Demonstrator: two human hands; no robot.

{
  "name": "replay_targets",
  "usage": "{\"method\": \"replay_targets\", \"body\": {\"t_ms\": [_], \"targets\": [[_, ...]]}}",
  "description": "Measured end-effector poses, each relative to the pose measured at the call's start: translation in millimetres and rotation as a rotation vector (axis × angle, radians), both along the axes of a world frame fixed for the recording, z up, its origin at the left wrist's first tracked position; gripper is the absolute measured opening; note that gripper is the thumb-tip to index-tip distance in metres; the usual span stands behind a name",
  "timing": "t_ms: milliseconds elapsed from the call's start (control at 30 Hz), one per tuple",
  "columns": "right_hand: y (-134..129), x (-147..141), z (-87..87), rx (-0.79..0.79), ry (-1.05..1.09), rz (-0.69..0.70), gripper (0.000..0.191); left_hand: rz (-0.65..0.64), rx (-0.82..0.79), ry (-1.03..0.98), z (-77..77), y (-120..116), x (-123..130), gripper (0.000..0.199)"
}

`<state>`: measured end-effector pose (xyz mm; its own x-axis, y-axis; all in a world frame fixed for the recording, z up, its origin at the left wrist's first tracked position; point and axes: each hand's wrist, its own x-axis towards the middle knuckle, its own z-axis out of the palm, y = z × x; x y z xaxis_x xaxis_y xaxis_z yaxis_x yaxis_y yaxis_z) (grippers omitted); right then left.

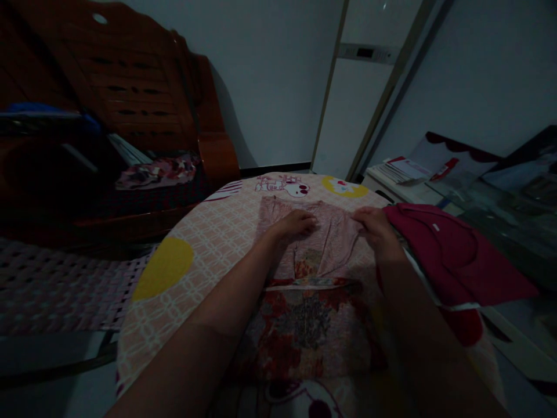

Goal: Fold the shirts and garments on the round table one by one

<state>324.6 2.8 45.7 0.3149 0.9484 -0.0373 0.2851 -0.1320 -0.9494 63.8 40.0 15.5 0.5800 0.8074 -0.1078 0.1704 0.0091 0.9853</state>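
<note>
A pink garment with a red and grey floral pattern (304, 331) lies spread on a round surface covered by a patterned cloth (209, 244). My left hand (298, 223) rests on the garment's plain pink upper part, its fingers curled together; whether cloth is pinched under them is hidden. At the garment's upper right edge, my right hand (369, 220) pinches the pink fabric between thumb and fingers. Just right of that hand lies a folded magenta garment (461, 249).
A wooden bench (130, 87) with crumpled clothing (161, 171) stands at the left, a woven seat (69, 284) below it. Behind is a tall white cabinet-like unit (357, 98). Papers (404, 169) lie on a side cabinet at the right.
</note>
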Motion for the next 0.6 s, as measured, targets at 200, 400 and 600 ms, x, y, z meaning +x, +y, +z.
{"method": "replay_targets", "body": {"t_ms": [200, 400, 600], "targets": [[34.7, -61.8, 21.6, 0.119, 0.225, 0.045, 0.016, 0.194, -0.32, -0.25, 3.9, -5.5, 11.3, 0.051], [49.6, -77.6, 21.6, 0.151, 0.209, 0.131, 0.011, 0.372, -0.231, -0.234, -4.5, -2.4, 13.6, 0.024], [63.1, -29.2, -13.4, -0.016, -0.173, -0.138, 0.026, 0.525, -0.006, 0.019, -6.6, 2.5, 6.6, 0.066]]}}
